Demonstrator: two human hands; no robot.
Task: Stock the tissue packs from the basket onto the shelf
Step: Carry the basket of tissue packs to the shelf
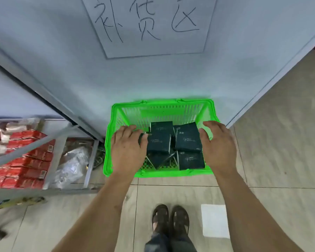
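Tissue packs [173,142], dark green with pale print, lie jumbled in a bright green plastic basket [115,128] that sits on the tiled floor [280,142] against a pale grey panel [153,79]. We count at least four packs: one toward the back [161,127], one at the front left [158,144], one at the right [187,137] and one at the front right corner [190,160]. They overlap and tilt against each other.

We reach into the basket with both hands. Our left hand [128,148] comes in over the left side, fingers bent, with the fingertips [144,136] touching the left edge of the front left pack; we cannot tell whether it has closed round it. Our right hand [218,142] comes in over the right side, fingers spread and loosely curved, the thumb against the right side of the right-hand pack; it does not plainly grip anything.

A sheet of paper [149,24] with large handwritten characters hangs on the panel above the basket. To the left, a low shelf [91,160] with metal dividers holds red packets [29,160] in one bay and clear plastic bags [71,164] in the next. Below us we see our sandalled feet [170,220] on the tiles, and just beside them on the right a white square [215,220] lies on the floor.
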